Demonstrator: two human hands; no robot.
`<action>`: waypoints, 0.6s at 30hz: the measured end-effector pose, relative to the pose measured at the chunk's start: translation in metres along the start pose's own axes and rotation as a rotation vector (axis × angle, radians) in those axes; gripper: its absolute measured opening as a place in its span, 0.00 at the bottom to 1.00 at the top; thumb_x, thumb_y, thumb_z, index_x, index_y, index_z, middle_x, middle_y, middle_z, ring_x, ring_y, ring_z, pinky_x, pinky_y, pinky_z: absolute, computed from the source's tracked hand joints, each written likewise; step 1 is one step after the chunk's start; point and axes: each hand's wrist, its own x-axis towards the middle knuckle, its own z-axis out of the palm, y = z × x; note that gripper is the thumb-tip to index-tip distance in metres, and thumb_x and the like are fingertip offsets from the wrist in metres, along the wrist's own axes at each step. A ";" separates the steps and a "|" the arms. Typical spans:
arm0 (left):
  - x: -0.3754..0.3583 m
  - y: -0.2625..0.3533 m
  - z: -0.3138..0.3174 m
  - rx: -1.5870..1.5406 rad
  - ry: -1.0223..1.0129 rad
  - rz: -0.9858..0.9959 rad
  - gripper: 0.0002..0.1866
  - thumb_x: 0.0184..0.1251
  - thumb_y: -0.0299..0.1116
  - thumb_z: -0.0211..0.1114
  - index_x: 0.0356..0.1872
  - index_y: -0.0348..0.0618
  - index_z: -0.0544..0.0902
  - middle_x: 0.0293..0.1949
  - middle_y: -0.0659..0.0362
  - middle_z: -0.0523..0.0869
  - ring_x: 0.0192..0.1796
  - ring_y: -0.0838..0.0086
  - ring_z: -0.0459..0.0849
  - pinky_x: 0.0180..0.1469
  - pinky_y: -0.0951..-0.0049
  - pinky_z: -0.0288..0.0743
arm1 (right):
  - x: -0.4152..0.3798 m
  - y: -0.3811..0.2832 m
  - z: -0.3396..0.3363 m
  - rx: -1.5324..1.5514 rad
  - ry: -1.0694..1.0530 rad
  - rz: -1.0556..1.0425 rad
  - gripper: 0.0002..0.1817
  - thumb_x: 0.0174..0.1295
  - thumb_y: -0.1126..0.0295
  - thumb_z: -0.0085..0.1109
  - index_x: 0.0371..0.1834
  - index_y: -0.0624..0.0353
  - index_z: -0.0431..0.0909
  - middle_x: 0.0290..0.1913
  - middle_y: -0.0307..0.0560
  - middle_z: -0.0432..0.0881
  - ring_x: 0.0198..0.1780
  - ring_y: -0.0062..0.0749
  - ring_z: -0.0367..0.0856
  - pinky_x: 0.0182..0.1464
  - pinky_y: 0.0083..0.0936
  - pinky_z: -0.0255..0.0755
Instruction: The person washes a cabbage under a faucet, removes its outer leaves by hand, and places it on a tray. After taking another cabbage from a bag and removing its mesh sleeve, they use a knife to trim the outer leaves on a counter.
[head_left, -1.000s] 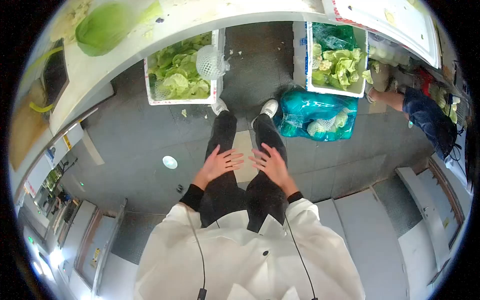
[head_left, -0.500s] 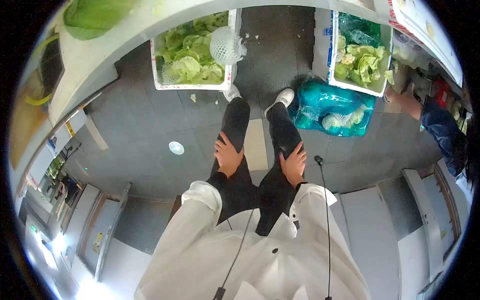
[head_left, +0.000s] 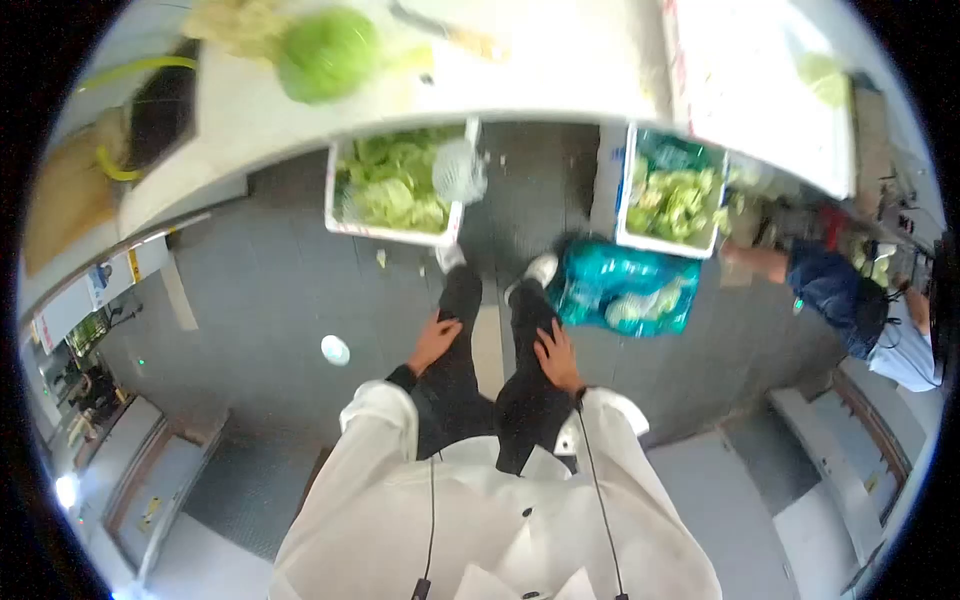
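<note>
Looks like a commercial veg-prep kitchen: long white counter (head_left: 300, 120) w/ a cabbage (head_left: 328, 55) on it, white crates (head_left: 392, 232) of trimmed leaves on the grey tile floor (head_left: 260, 300), teal bag (head_left: 600, 285) of produce, white work coat (head_left: 480, 520), co-worker (head_left: 840, 295) nearby.

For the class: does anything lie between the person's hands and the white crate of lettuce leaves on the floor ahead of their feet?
Both the left hand and right hand rest on the thighs; only the person's own legs and shoes lie before the white crate.
</note>
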 end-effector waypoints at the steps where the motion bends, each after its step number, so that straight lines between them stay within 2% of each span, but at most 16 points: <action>1: 0.014 -0.043 -0.013 -0.775 -0.217 -0.219 0.25 0.69 0.47 0.57 0.60 0.41 0.76 0.66 0.49 0.71 0.67 0.57 0.69 0.67 0.62 0.63 | -0.004 0.024 -0.007 0.402 0.114 -0.102 0.27 0.70 0.54 0.47 0.69 0.52 0.65 0.73 0.59 0.56 0.72 0.61 0.53 0.71 0.49 0.52; 2: -0.011 -0.046 -0.045 -0.899 -0.073 -0.236 0.24 0.72 0.47 0.53 0.59 0.41 0.78 0.59 0.56 0.79 0.63 0.67 0.73 0.67 0.67 0.61 | -0.020 0.030 -0.019 0.734 0.076 0.004 0.26 0.71 0.53 0.45 0.69 0.53 0.65 0.72 0.59 0.59 0.73 0.56 0.53 0.73 0.39 0.48; 3: -0.030 -0.048 -0.064 -0.902 -0.082 -0.083 0.24 0.73 0.48 0.52 0.60 0.41 0.77 0.59 0.57 0.78 0.64 0.67 0.73 0.66 0.67 0.62 | -0.038 0.022 -0.032 0.816 0.033 0.036 0.27 0.72 0.53 0.44 0.70 0.51 0.63 0.73 0.58 0.57 0.74 0.54 0.52 0.74 0.36 0.45; 4: -0.077 -0.050 -0.088 -1.038 0.017 -0.340 0.24 0.73 0.47 0.53 0.62 0.41 0.75 0.60 0.56 0.77 0.63 0.66 0.72 0.65 0.67 0.63 | -0.050 0.025 -0.047 0.817 0.028 0.027 0.27 0.72 0.53 0.44 0.70 0.51 0.64 0.72 0.58 0.58 0.73 0.54 0.53 0.73 0.37 0.46; 5: -0.113 -0.075 -0.075 -1.205 0.043 -0.417 0.23 0.73 0.43 0.53 0.63 0.42 0.74 0.61 0.56 0.76 0.62 0.68 0.72 0.64 0.68 0.65 | -0.072 0.030 -0.053 0.808 0.013 0.040 0.26 0.71 0.53 0.45 0.69 0.52 0.64 0.71 0.58 0.59 0.72 0.54 0.54 0.72 0.37 0.47; 6: -0.139 -0.075 -0.092 -1.288 -0.008 -0.428 0.23 0.73 0.43 0.53 0.63 0.42 0.74 0.61 0.56 0.76 0.62 0.68 0.73 0.63 0.67 0.65 | -0.085 0.038 -0.065 0.799 -0.002 0.068 0.26 0.71 0.53 0.45 0.69 0.52 0.65 0.70 0.59 0.59 0.71 0.55 0.54 0.72 0.37 0.48; 9: -0.205 -0.060 -0.121 -1.211 -0.276 -0.288 0.22 0.73 0.43 0.53 0.62 0.42 0.74 0.61 0.55 0.76 0.62 0.68 0.73 0.63 0.67 0.65 | -0.115 0.038 -0.093 0.789 -0.038 0.154 0.26 0.70 0.53 0.46 0.67 0.53 0.66 0.68 0.59 0.61 0.69 0.55 0.57 0.69 0.37 0.50; 13: -0.224 -0.043 -0.134 -1.060 -0.341 -0.198 0.22 0.72 0.44 0.53 0.61 0.42 0.74 0.61 0.55 0.76 0.62 0.67 0.73 0.63 0.66 0.65 | -0.128 0.044 -0.118 0.778 -0.039 0.236 0.25 0.69 0.54 0.47 0.64 0.54 0.67 0.65 0.59 0.64 0.66 0.55 0.60 0.66 0.38 0.54; 18: -0.245 -0.051 -0.143 -0.971 -0.344 -0.170 0.22 0.72 0.44 0.53 0.60 0.43 0.75 0.61 0.54 0.76 0.62 0.66 0.73 0.62 0.65 0.66 | -0.135 0.042 -0.137 0.765 -0.022 0.256 0.24 0.68 0.54 0.49 0.62 0.56 0.69 0.61 0.60 0.68 0.62 0.56 0.64 0.62 0.39 0.58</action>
